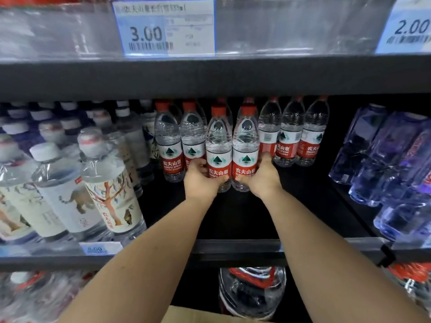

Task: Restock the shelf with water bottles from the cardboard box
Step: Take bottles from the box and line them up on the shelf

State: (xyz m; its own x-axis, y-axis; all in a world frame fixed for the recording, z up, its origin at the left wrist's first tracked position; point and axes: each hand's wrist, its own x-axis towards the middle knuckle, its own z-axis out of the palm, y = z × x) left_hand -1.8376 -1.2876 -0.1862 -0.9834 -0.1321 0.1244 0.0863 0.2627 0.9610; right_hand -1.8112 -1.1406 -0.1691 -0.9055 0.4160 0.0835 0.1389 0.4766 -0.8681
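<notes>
On the dark shelf [238,217], above a sliver of cardboard box [198,315] and just ahead of the red-capped row [291,136]: left bottle [218,148] and right bottle [246,145], side by side, touching. Upright, long axes vertical, caps up, labels facing outward, probably for shoppers to read. Gripped low, left hand [200,178] curled round one, right hand [262,176] round the other, likely for a steady push back.

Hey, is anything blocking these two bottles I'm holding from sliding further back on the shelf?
Yes. More red-capped bottles stand directly behind the two held bottles, their caps showing above them. The left hand and right hand likely have little room to push back.
</notes>
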